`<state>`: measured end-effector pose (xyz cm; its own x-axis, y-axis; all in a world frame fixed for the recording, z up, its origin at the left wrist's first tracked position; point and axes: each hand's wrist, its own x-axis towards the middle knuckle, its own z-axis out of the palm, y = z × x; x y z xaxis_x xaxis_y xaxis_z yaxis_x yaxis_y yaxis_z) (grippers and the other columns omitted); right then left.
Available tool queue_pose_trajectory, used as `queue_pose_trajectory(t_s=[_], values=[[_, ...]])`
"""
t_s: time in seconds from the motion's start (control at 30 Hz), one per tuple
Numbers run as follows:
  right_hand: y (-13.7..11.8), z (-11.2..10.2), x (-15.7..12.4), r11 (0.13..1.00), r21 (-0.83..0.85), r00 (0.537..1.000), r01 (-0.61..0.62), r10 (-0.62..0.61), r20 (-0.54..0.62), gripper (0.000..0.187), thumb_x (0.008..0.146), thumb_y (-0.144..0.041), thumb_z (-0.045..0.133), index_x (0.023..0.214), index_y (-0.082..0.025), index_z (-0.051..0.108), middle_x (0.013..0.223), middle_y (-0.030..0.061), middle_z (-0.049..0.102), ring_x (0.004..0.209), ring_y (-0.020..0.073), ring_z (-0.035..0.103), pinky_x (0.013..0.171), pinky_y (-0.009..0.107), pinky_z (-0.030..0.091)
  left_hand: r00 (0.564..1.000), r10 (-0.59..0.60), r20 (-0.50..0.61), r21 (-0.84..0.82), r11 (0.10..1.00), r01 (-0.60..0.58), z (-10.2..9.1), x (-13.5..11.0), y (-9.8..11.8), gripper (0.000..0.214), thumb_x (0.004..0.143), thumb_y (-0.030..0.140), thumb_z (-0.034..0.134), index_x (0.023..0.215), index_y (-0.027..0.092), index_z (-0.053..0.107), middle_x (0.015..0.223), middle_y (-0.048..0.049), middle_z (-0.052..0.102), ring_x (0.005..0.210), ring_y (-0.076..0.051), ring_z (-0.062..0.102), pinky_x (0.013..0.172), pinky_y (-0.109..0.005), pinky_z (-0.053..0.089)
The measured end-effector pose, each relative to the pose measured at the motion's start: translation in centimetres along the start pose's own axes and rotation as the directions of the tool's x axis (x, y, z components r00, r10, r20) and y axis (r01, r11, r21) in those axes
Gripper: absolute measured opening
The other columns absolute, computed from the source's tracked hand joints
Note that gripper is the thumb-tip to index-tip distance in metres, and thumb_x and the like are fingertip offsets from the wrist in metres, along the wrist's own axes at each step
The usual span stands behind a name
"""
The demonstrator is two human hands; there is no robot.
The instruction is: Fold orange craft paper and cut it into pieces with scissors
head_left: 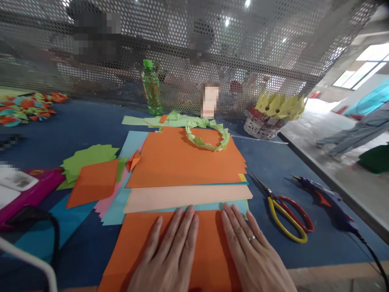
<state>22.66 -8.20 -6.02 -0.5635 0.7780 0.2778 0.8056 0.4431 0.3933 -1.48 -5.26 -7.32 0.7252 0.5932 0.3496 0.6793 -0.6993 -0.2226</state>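
Both of my hands lie palm down on a sheet of orange paper (133, 239) at the front of the blue table. My left hand (170, 251) rests flat with its fingers stretched forward. On the sheet's right half, my right hand (249, 247), with a ring on one finger, is also flat and open. Just beyond are a pale peach sheet (188, 197) and a stack of orange paper (182, 162). A ring of folded green paper (226, 140) sits on the stack's far edge. A small folded orange piece (133, 161) lies at its left side.
Scissors (285, 215) and a glue gun (328, 198) lie to the right. Green sheets (88, 158), an orange square (94, 182) and a magenta power strip (39, 190) are left. A green-capped bottle (151, 89) and a basket (263, 123) stand by the perforated metal screen (176, 32).
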Motion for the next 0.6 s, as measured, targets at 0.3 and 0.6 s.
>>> queue_pose_trajectory(t_s=[0.3,0.6], values=[[-1.8,1.2,1.0,0.994,0.012,0.988,0.104,-0.102,-0.115,0.067,0.093,-0.039,0.049,0.145,0.004,0.044,0.15,0.0243,0.05,0.135,0.0339,0.053,0.1,0.041,0.053,0.997,-0.081,0.02,0.006,0.997,0.081,-1.3,0.6,0.3,0.061,0.098,0.046,0.04,0.146,0.011,0.049,0.157,-0.011,0.045,0.144,-0.029,0.036,0.122,-0.045,0.008],[-1.0,2.2,0.3,0.991,-0.008,0.979,0.132,-0.132,-0.155,0.074,0.086,-0.017,0.04,0.156,0.003,0.025,0.15,0.0219,0.05,0.13,0.0334,0.058,0.092,0.043,0.058,0.972,-0.234,0.022,0.135,0.964,0.229,-2.4,-3.8,-2.2,0.079,0.095,0.06,0.044,0.147,0.0,0.042,0.157,-0.0208,0.041,0.147,-0.031,0.035,0.118,-0.044,0.024]])
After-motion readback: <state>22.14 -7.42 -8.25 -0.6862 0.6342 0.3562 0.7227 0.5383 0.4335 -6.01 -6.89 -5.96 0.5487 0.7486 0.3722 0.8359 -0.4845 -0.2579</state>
